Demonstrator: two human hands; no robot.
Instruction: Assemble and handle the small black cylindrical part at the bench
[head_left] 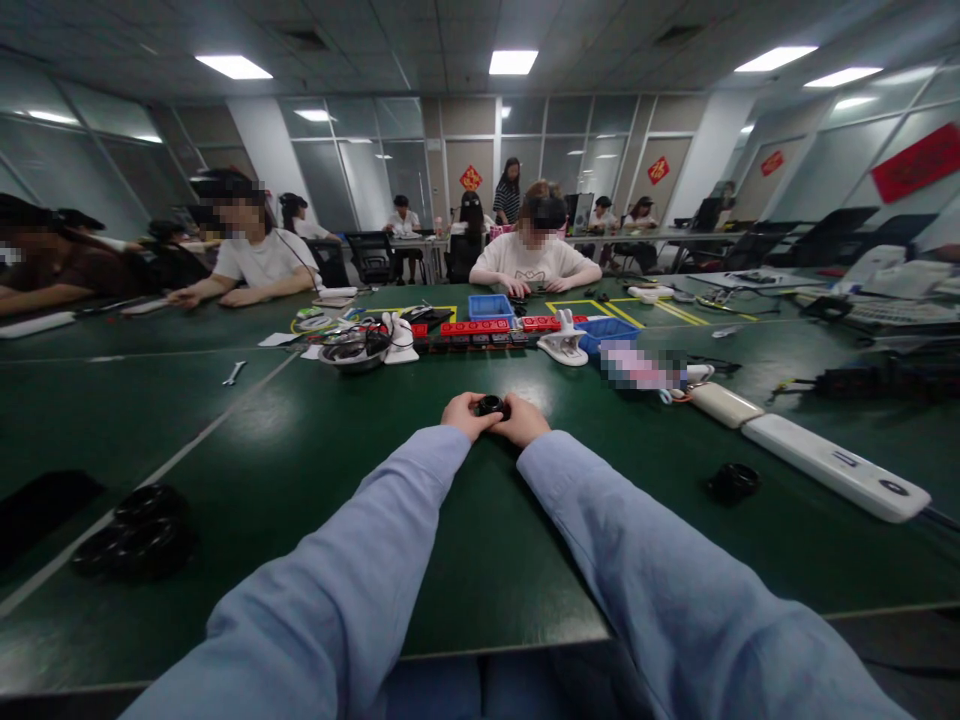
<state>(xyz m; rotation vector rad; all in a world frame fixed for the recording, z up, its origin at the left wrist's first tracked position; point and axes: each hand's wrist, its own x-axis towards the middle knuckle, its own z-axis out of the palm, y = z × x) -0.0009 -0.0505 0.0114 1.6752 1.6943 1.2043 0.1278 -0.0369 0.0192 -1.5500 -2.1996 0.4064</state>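
Observation:
Out in front of me, above the middle of the green table (360, 460), a glossy black ring-shaped part (491, 404) is held between both hands. My left hand (462, 415) grips its left side, and my right hand (525, 419) closes on the right side, with the fingertips nearly meeting. Its exact kind is too small to make out. A similar black round part (735, 481) lies to the right of my right arm. Several more black round parts (142, 535) are heaped at the left, beyond my left sleeve.
Ahead stand a red rack (480, 330), blue bins (609, 332), a white clamp (564, 340) and a metal bowl (352, 352). A wrench (235, 373) lies left; a long white power strip (832, 465) runs along the right. Across the table sits a person (534, 255).

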